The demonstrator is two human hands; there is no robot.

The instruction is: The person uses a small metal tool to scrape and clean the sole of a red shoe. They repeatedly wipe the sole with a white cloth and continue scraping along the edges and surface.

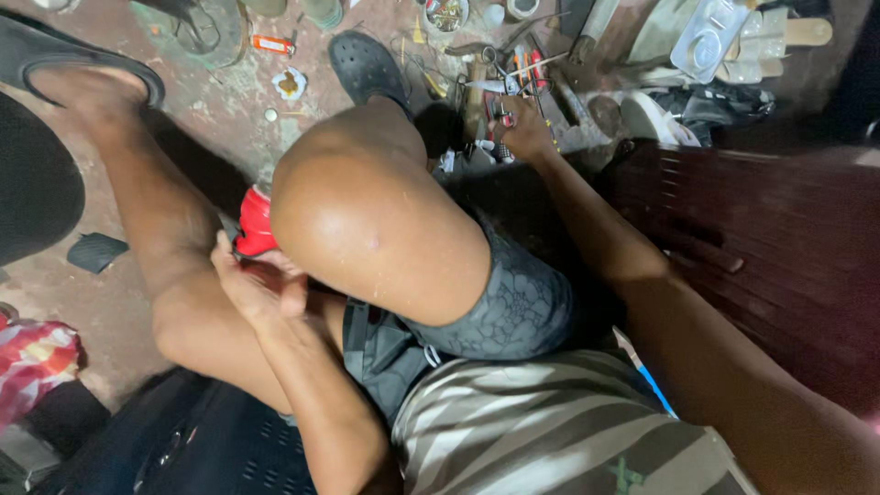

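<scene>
Gripping a red object (255,223), left hand (249,286) bends; right hand (525,128) stretches, fingers on tools (506,92).

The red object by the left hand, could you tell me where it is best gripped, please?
Probably its upper end, from above: the red object sits wedged between the legs, its lower end covered by the left hand, so only the top shows free.

Floor workshop: hand tools (513,78) scattered.
</scene>
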